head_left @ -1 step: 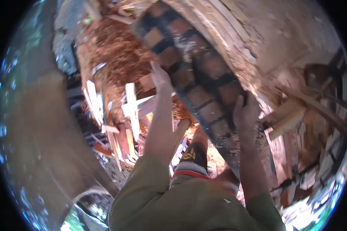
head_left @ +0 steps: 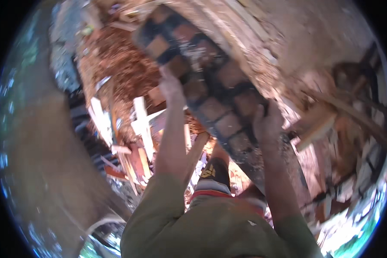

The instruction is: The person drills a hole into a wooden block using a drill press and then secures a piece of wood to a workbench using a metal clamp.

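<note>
Checkered board [head_left: 215,109], dark with brown squares, slants between both hands. Right hand [head_left: 269,124] keeps a closed grip on its right long edge, thumb over the face; left hand [head_left: 172,88] touches the opposite edge, its closure too blurred to tell. Beneath lie reddish shavings [head_left: 124,56] and pale wood offcuts [head_left: 142,122].

The ground [head_left: 122,58] shows reddish and crumbly toward the upper left of the frame; pale wood strips [head_left: 142,127] lie on it at centre left, larger wooden pieces [head_left: 318,132] at centre right.
</note>
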A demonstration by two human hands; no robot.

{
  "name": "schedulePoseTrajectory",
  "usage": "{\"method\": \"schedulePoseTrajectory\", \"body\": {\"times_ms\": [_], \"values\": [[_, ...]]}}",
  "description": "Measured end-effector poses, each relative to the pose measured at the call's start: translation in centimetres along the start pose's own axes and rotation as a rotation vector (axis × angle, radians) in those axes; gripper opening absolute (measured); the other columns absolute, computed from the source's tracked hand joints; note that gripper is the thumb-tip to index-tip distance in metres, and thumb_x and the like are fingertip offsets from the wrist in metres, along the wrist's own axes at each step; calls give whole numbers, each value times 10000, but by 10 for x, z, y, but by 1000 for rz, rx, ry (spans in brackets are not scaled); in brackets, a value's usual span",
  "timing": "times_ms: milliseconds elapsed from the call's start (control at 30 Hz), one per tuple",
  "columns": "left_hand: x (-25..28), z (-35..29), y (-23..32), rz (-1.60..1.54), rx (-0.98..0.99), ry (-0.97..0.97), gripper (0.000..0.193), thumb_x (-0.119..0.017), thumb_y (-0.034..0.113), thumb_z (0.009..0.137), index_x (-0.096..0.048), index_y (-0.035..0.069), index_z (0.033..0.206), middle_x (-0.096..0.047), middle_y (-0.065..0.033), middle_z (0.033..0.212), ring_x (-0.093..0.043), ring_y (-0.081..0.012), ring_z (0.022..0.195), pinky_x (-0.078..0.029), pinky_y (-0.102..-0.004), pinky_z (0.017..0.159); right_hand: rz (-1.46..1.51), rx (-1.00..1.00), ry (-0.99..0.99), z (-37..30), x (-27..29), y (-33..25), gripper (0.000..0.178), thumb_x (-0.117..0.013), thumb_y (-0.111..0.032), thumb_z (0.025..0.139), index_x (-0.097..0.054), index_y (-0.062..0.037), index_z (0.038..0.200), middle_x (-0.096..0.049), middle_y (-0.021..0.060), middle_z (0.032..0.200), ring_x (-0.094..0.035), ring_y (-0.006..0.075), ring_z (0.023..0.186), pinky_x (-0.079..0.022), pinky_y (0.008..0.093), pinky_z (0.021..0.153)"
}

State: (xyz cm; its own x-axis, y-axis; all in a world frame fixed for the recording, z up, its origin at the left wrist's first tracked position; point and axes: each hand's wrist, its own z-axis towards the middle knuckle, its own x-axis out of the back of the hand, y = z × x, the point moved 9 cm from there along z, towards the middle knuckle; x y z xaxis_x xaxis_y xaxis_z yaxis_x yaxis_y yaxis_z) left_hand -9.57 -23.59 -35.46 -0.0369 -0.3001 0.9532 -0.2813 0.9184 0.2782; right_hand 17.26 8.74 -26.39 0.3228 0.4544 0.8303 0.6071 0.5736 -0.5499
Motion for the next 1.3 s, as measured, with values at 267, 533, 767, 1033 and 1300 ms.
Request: {"method": "schedulePoseTrajectory", "body": {"times_ms": [267,533,767,1033,1300], "values": [[21,-26,42,-281,311,-54,845,-317,641,990,-589,-114,1256,-577,-327,1284,-558,-463,1205,-433,-521,1054,-42,-86,-99,11,-7,11,419,-615,-322,884,-563,-71,1216,-626,144,1079,-589,347,1015,-425,483,906],[11,-42,41,-794,447,-161,725,-423,568,1014,-460,-48,1393,-544,-199,1334,-558,-308,1172,-471,-418,978,-9,-114,-46,20,-1,15,399,-694,-300,826,-622,-83,1153,-660,103,1048,-623,298,932,-441,431,873],[4,-56,42,-980,630,-165,495,-424,542,1029,-558,111,1232,-604,-35,1103,-580,-163,987,-462,-331,910,96,-393,10,22,-13,42,187,-713,-235,818,-658,-67,879,-666,95,799,-619,286,742,-466,402,707],[27,-48,54,-957,-131,-218,517,-437,523,1023,-497,68,1259,-574,-70,1042,-535,-160,932,-449,-328,825,14,-332,-103,29,-24,32,331,-519,-325,953,-658,-26,917,-647,144,846,-606,309,776,-445,411,700],[-60,-52,-14,-1901,871,-796,627,-546,498,986,-494,-19,1337,-588,-156,1258,-592,-268,1155,-512,-415,969,212,-129,-230,86,-79,-56,458,-532,-227,973,-514,55,1334,-626,182,1222,-605,234,1027,-464,349,926]]}}
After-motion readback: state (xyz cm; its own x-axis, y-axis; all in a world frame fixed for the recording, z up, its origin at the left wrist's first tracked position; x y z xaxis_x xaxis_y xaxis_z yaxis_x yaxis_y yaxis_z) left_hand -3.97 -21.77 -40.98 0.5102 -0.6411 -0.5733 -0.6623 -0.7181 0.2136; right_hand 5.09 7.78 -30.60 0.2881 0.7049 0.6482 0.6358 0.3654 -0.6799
